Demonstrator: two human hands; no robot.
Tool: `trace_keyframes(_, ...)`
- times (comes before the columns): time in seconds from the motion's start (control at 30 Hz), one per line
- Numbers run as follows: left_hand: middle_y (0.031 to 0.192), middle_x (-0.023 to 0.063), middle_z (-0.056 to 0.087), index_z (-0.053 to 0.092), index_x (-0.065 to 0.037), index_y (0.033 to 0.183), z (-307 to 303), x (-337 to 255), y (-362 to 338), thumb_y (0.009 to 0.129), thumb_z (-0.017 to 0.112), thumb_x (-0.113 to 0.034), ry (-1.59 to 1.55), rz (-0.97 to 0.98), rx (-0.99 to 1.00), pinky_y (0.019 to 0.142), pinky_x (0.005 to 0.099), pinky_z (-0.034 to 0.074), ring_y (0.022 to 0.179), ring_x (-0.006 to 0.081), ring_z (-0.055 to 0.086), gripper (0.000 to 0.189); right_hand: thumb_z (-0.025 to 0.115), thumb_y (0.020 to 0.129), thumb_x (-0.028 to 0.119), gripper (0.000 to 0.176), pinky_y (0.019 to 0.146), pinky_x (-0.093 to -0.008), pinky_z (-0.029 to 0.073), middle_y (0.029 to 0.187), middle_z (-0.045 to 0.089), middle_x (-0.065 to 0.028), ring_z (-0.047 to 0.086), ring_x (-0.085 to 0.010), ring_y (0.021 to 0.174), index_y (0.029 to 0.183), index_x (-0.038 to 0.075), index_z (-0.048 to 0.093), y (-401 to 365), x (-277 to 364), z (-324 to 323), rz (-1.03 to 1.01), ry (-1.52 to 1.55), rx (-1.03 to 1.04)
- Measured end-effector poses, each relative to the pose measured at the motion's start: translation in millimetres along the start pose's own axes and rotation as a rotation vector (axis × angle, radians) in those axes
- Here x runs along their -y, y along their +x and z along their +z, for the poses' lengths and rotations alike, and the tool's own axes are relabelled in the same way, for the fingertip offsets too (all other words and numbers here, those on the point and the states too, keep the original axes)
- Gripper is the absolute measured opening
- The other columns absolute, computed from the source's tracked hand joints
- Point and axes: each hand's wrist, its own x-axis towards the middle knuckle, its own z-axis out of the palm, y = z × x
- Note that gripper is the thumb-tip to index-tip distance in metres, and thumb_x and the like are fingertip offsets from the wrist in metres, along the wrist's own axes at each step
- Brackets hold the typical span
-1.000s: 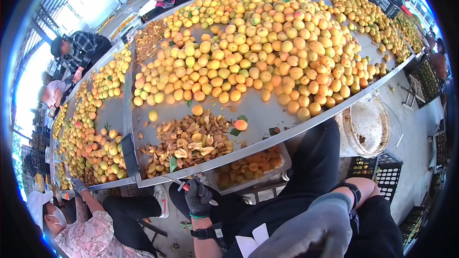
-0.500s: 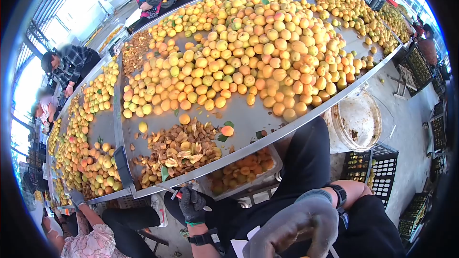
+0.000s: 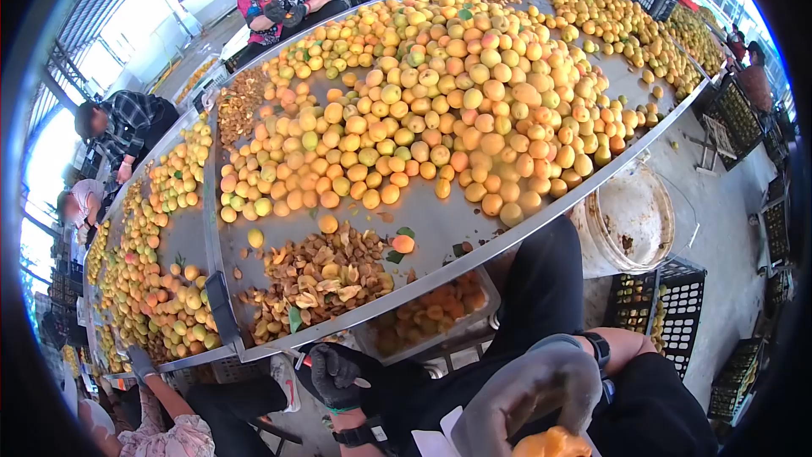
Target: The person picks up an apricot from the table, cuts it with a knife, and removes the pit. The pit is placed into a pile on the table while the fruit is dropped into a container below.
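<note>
My left hand point(image 3: 337, 375), in a dark glove, is closed around a thin tool point(image 3: 305, 361) with a red part and a slim metal end, just below the table's front edge. Close to the camera, my right hand point(image 3: 529, 389) wears a grey glove and curls around an orange apricot point(image 3: 551, 443), partly cut off by the bottom of the view. On the metal table point(image 3: 440, 264), a heap of brown and orange scraps point(image 3: 326, 275) lies nearest my left hand. Beyond it spreads a big pile of whole apricots point(image 3: 440, 118).
Under the table edge sits a clear tub of orange fruit point(image 3: 436, 309). A stained white bucket point(image 3: 630, 216) stands right of my knee, above black crates point(image 3: 677, 309). A metal divider point(image 3: 211, 203) splits the table. Other people sit along its left and far sides.
The orange apricot in my right hand has come further into view at the bottom. My left hand has moved slightly down and left with the tool.
</note>
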Motion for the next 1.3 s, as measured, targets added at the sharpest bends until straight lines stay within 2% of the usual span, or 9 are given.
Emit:
trace_keyframes(0.07,0.060,-0.0016,0.040,0.056,-0.008,0.102,-5.9,-9.4,2.7,0.098,0.044,-0.026,-0.011,0.020,0.055,0.034,0.0220,0.027,0.037,0.0078,0.031,0.022,0.071,0.078,0.031,0.052,0.078,-0.0361,0.044,0.103,0.056,-0.0203,0.055,-0.0286,0.092,0.104,-0.010,0.055,-2.5,2.4,-0.4,0.007,-0.031,-0.038)
trace_keyframes(0.13,0.060,-0.0019,0.040,0.056,-0.008,0.103,-8.5,-21.7,7.3,0.099,0.042,-0.027,-0.025,0.036,0.109,0.034,0.0218,0.028,0.037,0.0074,0.032,0.024,0.073,0.074,0.031,0.052,0.076,-0.0353,0.044,0.099,0.057,-0.0193,0.055,-0.0276,0.090,0.103,-0.009,0.057,-3.2,2.3,0.2,-0.020,0.004,-0.172)
trace_keyframes(0.27,0.060,-0.0015,0.041,0.055,-0.006,0.109,-19.4,-46.8,11.9,0.100,0.038,-0.031,-0.083,0.092,0.147,0.034,0.0221,0.031,0.036,0.0068,0.034,0.031,0.075,0.072,0.031,0.054,0.077,-0.0354,0.044,0.098,0.058,-0.0185,0.057,-0.0275,0.089,0.104,-0.008,0.057,0.2,2.9,-0.1,-0.005,-0.043,-0.249)
trace_keyframes(0.37,0.060,-0.0010,0.042,0.054,-0.005,0.112,-32.1,-51.5,16.9,0.101,0.037,-0.032,-0.127,0.153,0.166,0.034,0.0222,0.033,0.036,0.0067,0.035,0.034,0.074,0.072,0.030,0.056,0.079,-0.0352,0.045,0.102,0.057,-0.0193,0.057,-0.0275,0.093,0.108,-0.010,0.056,4.8,2.1,-4.3,0.024,-0.129,-0.211)
trace_keyframes(0.5,0.061,-0.0011,0.042,0.053,-0.004,0.112,-40.8,-48.7,18.8,0.101,0.036,-0.032,-0.220,0.231,0.165,0.035,0.0222,0.033,0.037,0.0067,0.036,0.035,0.073,0.075,0.026,0.058,0.084,-0.0359,0.045,0.108,0.056,-0.0206,0.057,-0.0289,0.099,0.113,-0.012,0.053,11.4,-2.5,-7.2,0.029,-0.083,-0.166)
trace_keyframes(0.67,0.062,-0.0015,0.041,0.054,-0.004,0.111,-42.0,-47.2,18.4,0.101,0.037,-0.032,-0.262,0.205,0.175,0.034,0.0226,0.033,0.037,0.0069,0.035,0.034,0.071,0.077,0.021,0.058,0.089,-0.0368,0.045,0.114,0.054,-0.0213,0.057,-0.0297,0.106,0.117,-0.014,0.048,18.2,-4.9,-11.4,0.082,-0.009,-0.112)
trace_keyframes(0.9,0.063,-0.0012,0.042,0.055,-0.005,0.109,-49.1,-46.1,19.9,0.100,0.039,-0.032,-0.186,0.208,0.120,0.034,0.0228,0.032,0.037,0.0070,0.035,0.033,0.072,0.076,0.018,0.061,0.090,-0.0355,0.046,0.116,0.054,-0.0219,0.058,-0.0281,0.105,0.121,-0.014,0.046,26.1,-7.7,-10.2,0.110,0.005,-0.090)
trace_keyframes(1.07,0.064,-0.0009,0.043,0.055,-0.004,0.109,-46.2,-44.3,21.8,0.100,0.038,-0.031,-0.192,0.204,0.144,0.034,0.0226,0.032,0.037,0.0071,0.035,0.033,0.069,0.079,0.009,0.060,0.091,-0.0327,0.046,0.120,0.056,-0.0211,0.057,-0.0249,0.107,0.127,-0.012,0.041,30.0,-7.4,-7.3,0.200,0.039,-0.041)
trace_keyframes(1.3,0.065,-0.0003,0.043,0.055,-0.004,0.108,-46.8,-42.0,21.1,0.100,0.038,-0.029,-0.143,0.212,0.116,0.035,0.0227,0.033,0.038,0.0076,0.036,0.031,0.068,0.080,0.009,0.058,0.091,-0.0323,0.046,0.120,0.056,-0.0203,0.057,-0.0232,0.107,0.127,-0.011,0.041,31.7,-12.9,-10.2,0.192,0.057,-0.019)
